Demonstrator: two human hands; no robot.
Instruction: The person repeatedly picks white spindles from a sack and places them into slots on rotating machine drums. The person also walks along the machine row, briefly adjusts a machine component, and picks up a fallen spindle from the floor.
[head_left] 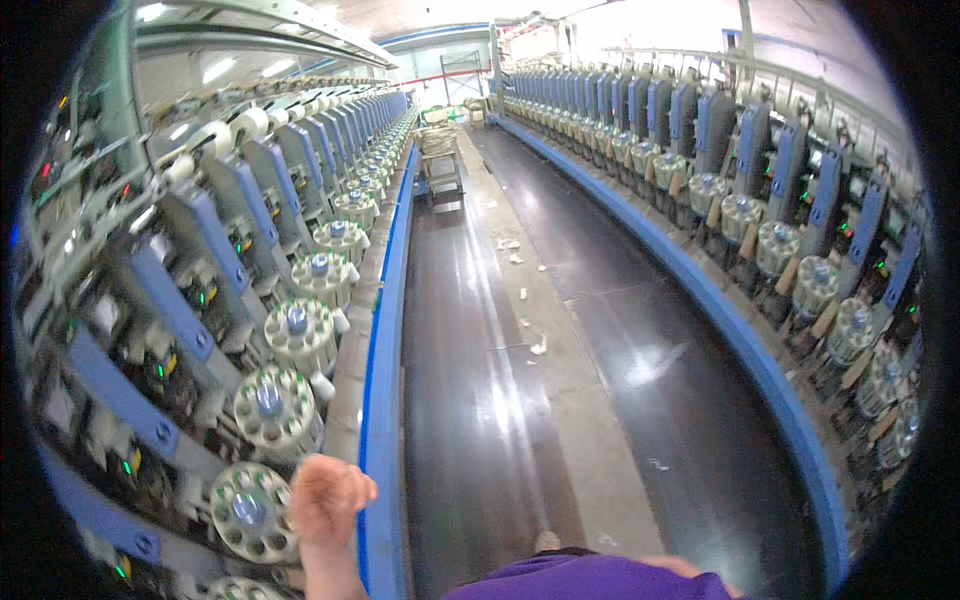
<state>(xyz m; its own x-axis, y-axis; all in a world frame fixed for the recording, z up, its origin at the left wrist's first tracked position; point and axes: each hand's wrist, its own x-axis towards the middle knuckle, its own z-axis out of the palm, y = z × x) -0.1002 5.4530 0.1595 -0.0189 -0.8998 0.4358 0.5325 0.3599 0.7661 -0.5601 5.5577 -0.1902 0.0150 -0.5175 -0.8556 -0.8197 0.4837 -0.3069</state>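
My left hand point(330, 495) is raised beside the left machine row, its fingers curled into a loose fist; it is slightly blurred and I see nothing in it. The closest thing to it is a round, pale bobbin magazine point(254, 511) with a ring of holes and a blue centre cap. Behind that one stands another round magazine point(273, 405) of the same kind, with a white bobbin at its side. My right hand is out of view; only a bit of skin shows beside my purple shirt point(610, 580) at the lower edge.
Winding machines line both sides of the aisle, with blue-grey panels point(203, 235) and a blue rail point(383, 400) on the left. A blue rail point(690, 305) also edges the right row. White scraps point(539, 346) lie on the floor. A loaded cart point(438, 160) stands farther down the aisle.
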